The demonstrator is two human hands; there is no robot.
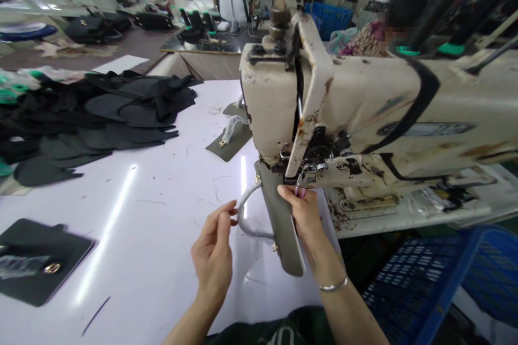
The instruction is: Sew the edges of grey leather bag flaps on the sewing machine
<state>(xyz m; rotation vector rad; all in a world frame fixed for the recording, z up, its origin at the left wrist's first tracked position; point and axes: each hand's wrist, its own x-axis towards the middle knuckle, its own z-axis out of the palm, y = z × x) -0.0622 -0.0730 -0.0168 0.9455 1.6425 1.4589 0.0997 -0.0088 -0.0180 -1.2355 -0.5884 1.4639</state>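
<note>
A flat grey-green bag panel (279,215) lies under the sewing machine's head (279,108), its long side running toward me. A curved handle in clear wrap (242,218) is joined to it by gold metal fittings. My right hand (305,213) grips the panel's right edge, thumb on top, and also holds small scissors with pink handles (299,190), blades pointing up. To the left, my left hand (216,248) has its fingers loosely bent and thumb apart. Its fingertips are at the handle's outer curve; whether they touch it I cannot tell.
Similar panels with wrapped handles lie behind the machine head (229,143) and at left (40,264). Black cut pieces (101,113) are heaped on the white table (162,237). A blue crate (429,275) stands low at right. Beyond the machine sits another person (364,40).
</note>
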